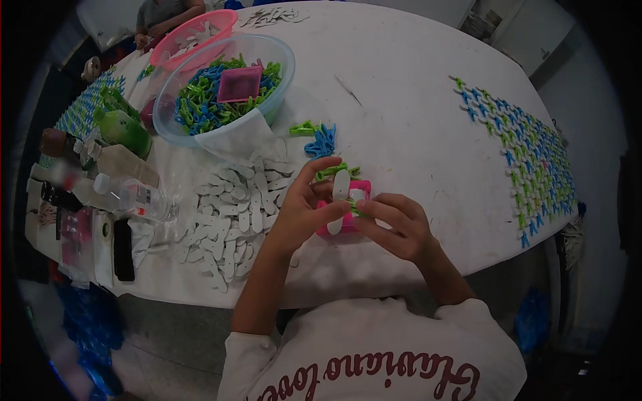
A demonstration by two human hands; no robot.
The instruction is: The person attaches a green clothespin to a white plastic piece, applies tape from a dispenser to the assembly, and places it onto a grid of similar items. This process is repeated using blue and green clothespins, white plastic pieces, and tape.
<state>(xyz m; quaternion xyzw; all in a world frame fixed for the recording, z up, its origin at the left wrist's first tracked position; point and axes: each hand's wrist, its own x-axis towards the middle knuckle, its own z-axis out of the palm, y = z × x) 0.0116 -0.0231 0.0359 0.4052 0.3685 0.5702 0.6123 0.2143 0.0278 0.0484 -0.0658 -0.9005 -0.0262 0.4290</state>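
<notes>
My left hand is closed around a flat white plastic piece with rounded ends, held upright. My right hand pinches a small green clip against that piece; the fingers partly cover it. Directly beneath both hands is a pink box, mostly hidden. More green clips show just behind the left fingers. Beyond them lie several blue clips and a green clip. To the left spreads a heap of loose white pieces.
A clear blue basin holds green and blue clips and a purple box. Behind it are a pink basin and another person. Bottles stand left. Rows of clips cover the table's right side. A pen-like tool lies mid-table.
</notes>
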